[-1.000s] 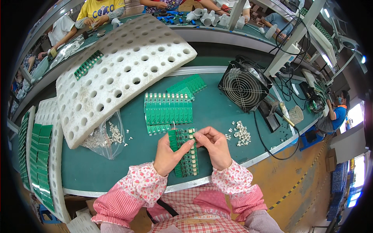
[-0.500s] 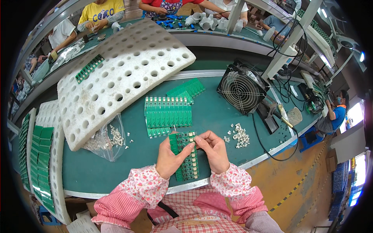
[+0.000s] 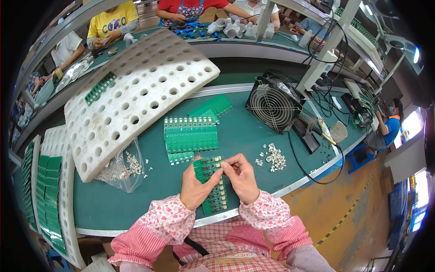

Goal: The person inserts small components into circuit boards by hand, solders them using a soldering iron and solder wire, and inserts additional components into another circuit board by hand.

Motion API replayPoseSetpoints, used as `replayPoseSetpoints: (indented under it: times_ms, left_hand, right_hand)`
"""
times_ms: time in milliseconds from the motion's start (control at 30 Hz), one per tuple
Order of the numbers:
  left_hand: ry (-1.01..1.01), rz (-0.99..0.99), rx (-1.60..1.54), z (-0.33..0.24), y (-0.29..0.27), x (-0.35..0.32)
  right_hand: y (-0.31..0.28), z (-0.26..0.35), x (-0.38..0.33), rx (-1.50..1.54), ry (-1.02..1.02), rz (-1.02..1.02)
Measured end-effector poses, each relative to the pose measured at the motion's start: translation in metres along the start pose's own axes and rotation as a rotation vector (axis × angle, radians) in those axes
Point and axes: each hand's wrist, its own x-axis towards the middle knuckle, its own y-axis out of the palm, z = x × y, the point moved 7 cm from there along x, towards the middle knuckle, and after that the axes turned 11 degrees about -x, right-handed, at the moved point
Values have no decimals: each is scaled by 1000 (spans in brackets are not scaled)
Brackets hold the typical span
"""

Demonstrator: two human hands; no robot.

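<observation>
My left hand (image 3: 195, 184) is closed on a green circuit board panel (image 3: 215, 196), its thumb lying across the face. A row of small pale connectors runs down the panel's right side. My right hand (image 3: 242, 177) has thumb and forefinger pinched together at the panel's upper right edge; whatever lies between the fingertips is hidden. Just beyond my hands, stacked green board panels (image 3: 191, 136) lie on the table, with more green panels (image 3: 210, 108) behind them. To the right is a loose pile of small white connectors (image 3: 275, 158).
A clear bag of connectors (image 3: 127, 170) lies by a large white foam board (image 3: 131, 97) with holes, which bears one green panel (image 3: 100, 88). More panels (image 3: 49, 195) stand at far left. A black fan (image 3: 275, 106) and a soldering iron (image 3: 327, 136) are at right. People work across the bench.
The whole view has shifted slightly, with the bench things now a little farther left. Both hands keep their grip at the panel, and the right fingertips stay at its upper right edge.
</observation>
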Motion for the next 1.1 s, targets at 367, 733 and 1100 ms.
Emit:
replayPoseSetpoints:
  times_ms: [367, 733, 1100]
  left_hand:
    - [-112, -15, -74, 3, 0, 2]
    - [-121, 28, -81, 7, 0, -1]
    - [-150, 34, -92, 9, 0, 3]
  right_hand:
    - [-61, 58, 2, -1038, -408, -253]
    - [-84, 60, 14, -1464, -445, -170]
    - [-54, 56, 3, -1272, -484, 76]
